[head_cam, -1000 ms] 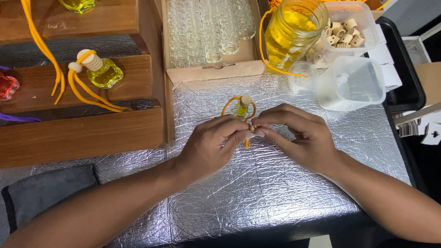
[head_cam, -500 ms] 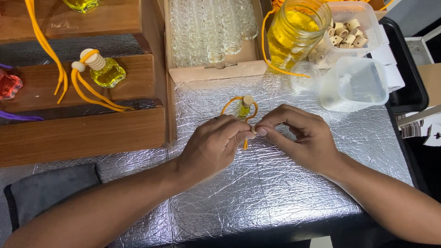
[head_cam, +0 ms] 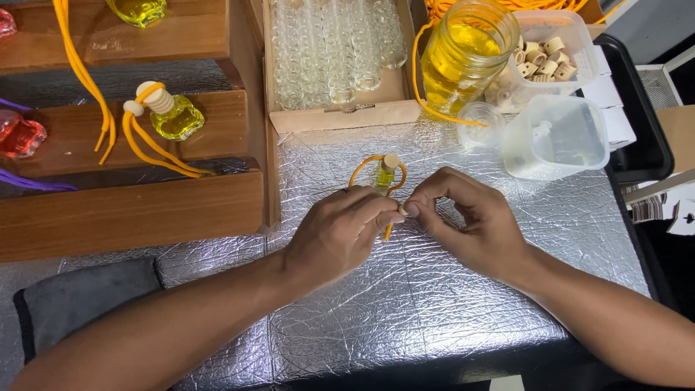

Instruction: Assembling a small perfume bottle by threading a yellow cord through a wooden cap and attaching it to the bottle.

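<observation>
Head view: two hands [head_cam: 340, 232] [head_cam: 470, 224] pinch one orange cord [head_cam: 389, 230].

I've a small glass bottle [head_cam: 384, 176] of yellow liquid with a pale cap, standing upright on the foil-covered worktop [head_cam: 434, 304] near its far edge, orange cord [head_cam: 360, 164] looped around it.

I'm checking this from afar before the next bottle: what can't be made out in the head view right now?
- What the fingertips pinch: left hand and right hand meet over the orange cord; their grip hides it.
- Small bottle: its lower part sits behind the left hand.
- Yellow jar: its top is cut off by the upper edge.
- Empty glass bottles in the cardboard box: too small and clear to count.
</observation>
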